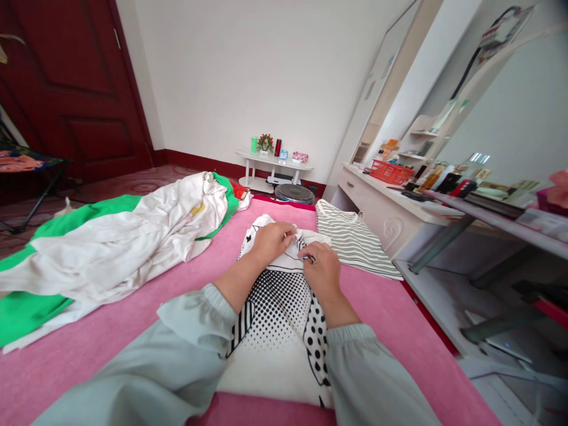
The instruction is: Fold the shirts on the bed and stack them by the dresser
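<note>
A white garment (pixel 275 349) with black dots, stripes and outlines lies flat in front of me, its kind unclear. Near its far end, my left hand (pixel 276 241) has thumb and fingers pinched on the fabric. Just to the right, my right hand (pixel 323 269) also grips the cloth, its fingers curled and partly hidden. A small bunched bit of striped fabric shows between the two hands. Beyond my right hand, a striped white garment (pixel 355 239) lies folded, close to the patterned one.
Everything lies on a pink cover (pixel 181 319). A heap of white and green cloth (pixel 115 242) spreads along the left. At the right stands a white dressing table (pixel 377 204) with a red basket (pixel 391 172) and bottles. A low white stand (pixel 275 161) is by the far wall.
</note>
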The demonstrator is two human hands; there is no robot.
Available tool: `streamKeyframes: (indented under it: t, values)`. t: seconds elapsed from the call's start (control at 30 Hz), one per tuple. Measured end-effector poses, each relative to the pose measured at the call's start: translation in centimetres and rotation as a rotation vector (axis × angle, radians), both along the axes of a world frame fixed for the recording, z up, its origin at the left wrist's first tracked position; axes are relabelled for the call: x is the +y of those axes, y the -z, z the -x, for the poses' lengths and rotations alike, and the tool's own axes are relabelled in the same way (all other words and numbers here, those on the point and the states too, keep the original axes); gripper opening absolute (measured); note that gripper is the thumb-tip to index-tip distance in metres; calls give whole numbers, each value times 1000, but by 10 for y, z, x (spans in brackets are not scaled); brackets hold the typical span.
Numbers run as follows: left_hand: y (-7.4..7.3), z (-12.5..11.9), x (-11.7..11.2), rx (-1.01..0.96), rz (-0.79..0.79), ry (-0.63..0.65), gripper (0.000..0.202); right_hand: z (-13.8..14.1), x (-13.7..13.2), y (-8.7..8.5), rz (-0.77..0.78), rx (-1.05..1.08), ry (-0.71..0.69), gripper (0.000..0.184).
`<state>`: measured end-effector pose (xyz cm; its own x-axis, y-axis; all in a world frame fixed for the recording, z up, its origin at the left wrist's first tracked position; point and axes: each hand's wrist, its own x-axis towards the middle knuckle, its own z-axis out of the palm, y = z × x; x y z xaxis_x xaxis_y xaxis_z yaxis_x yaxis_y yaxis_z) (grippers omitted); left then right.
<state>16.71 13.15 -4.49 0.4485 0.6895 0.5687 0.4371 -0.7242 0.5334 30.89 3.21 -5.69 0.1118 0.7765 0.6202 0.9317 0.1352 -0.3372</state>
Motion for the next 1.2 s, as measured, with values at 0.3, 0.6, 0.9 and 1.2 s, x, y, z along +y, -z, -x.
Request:
streamKeyframes:
  t: [0.3,0.6,0.9,1.2]
  values:
    - [4,-10,13,-594,493,206,18,-1,1,3,-37,159,73,33]
    - [18,-6,15,-147,163,184,41,-7,1,2,-11,11,275,44]
    - [33,2,12,553,17,60,56,-1,8,12,578,-143,175,61]
    - [26,6,-13,664,154,12,66,1,7,12,631,-184,209,61]
